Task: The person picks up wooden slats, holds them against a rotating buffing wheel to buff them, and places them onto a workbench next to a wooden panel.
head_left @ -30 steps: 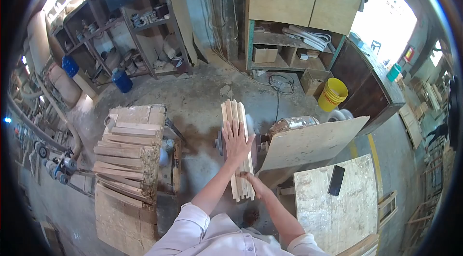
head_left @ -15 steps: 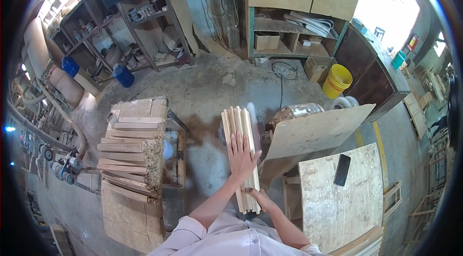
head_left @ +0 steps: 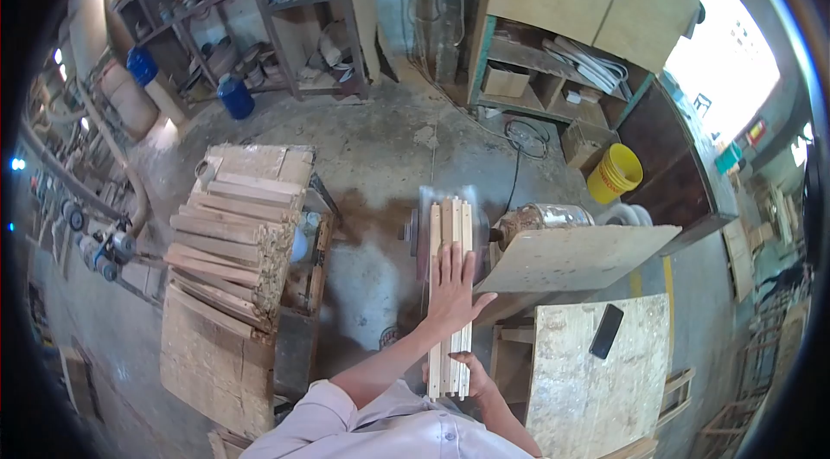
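Observation:
A bundle of several pale wooden strips (head_left: 448,226) lies side by side in front of me, pointing away from my body. My left hand (head_left: 452,296) rests flat on top of it, fingers stretched out and thumb apart. At the near end, my right hand (head_left: 478,379) grips the strips from the right side, its thumb on top and the other fingers mostly hidden underneath. Beneath the far end is a wheel (head_left: 423,239), blurred as if spinning, mostly covered by the strips.
On the left, a worn bench (head_left: 207,364) carries a row of wooden strips (head_left: 226,221). Right of the wheel stand a motor (head_left: 545,216) and a slanted board (head_left: 584,258). A phone (head_left: 607,331) lies on a low table (head_left: 562,390). Beyond are a yellow bucket (head_left: 616,174) and blue jugs (head_left: 234,98).
The bundle has swung from a slight slant to nearly straight ahead, and its far end sits more centrally over the wheel. Both hands moved with it. My view has shifted a little.

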Available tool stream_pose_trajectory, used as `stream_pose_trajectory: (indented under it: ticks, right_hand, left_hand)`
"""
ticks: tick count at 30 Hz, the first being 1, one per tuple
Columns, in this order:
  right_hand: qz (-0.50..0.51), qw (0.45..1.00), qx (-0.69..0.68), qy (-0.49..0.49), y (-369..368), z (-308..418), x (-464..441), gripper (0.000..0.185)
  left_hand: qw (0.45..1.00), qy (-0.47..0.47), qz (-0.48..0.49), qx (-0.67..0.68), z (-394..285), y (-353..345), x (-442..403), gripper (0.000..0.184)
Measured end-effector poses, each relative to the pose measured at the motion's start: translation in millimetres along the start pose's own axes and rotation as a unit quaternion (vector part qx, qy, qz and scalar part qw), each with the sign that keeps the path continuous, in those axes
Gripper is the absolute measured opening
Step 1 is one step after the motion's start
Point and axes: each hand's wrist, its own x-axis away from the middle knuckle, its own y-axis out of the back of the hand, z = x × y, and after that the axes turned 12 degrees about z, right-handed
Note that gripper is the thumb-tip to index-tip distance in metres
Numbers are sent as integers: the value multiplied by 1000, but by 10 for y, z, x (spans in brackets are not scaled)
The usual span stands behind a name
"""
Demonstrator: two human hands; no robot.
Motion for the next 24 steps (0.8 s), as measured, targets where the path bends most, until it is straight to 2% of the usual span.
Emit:
stream_pose_trajectory:
  ticks: [2,5,6,9,13,17,24]
  right_hand:
    - [62,997,-40,7,-95,165,-85,77]
    - [131,987,-84,39,-170,498,-293,77]
    - [82,992,-77,59,-175,597,-404,78]
    - [116,990,-8,83,-181,941,-676,78]
    - [86,994,29,61,-157,1115,-816,78]
    - [71,994,58,57,-81,1034,-760,76]
    - [85,994,62,43,-72,682,-464,71]
  left_hand:
    - [1000,-13,-3,8,17,-7,-173,96]
    - [1000,-7,16,-4,93,41,-556,97]
    - [1000,-1,11,-5,158,-10,-722,98]
    - [1000,9,16,25,327,111,-1060,97]
    - [999,2,-30,15,507,-11,-1264,94]
    - [996,3,-90,-7,473,-171,-1162,92]
    - [996,39,-63,-52,209,-162,-709,94]
